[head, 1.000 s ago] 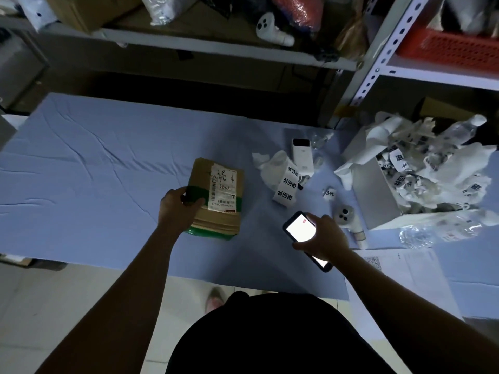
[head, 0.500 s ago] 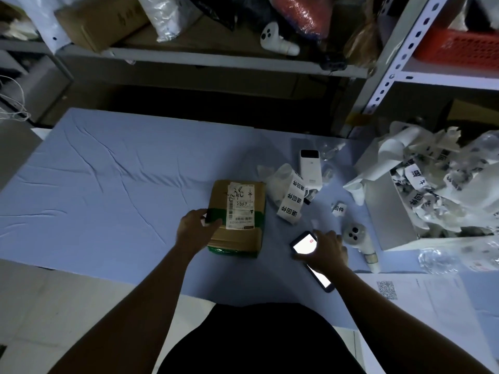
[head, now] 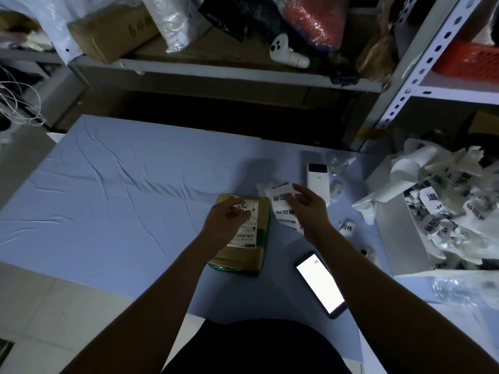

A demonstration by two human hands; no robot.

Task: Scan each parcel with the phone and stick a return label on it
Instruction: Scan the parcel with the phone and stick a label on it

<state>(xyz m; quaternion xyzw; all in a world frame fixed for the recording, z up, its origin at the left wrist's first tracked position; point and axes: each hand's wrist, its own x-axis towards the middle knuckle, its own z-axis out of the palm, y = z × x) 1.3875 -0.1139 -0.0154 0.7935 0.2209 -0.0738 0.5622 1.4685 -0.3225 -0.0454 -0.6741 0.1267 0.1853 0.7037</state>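
A brown cardboard parcel with green tape and a white shipping label lies on the blue table cloth. My left hand rests on top of it with its fingers loosely curled, holding nothing. Just right of the parcel is a white strip of return labels with black characters. My right hand pinches the strip's right edge between thumb and fingers. The phone lies face up on the cloth near the front edge, its screen lit white and no hand on it.
A white box-shaped device lies behind the label strip. One loose label sits to its right. An open box at the right overflows with crumpled label backing. Shelves with bags and boxes stand behind the table.
My right hand has laid the phone down on the cloth and moved up to the label strip. My left hand has shifted from the parcel's left side onto its top.
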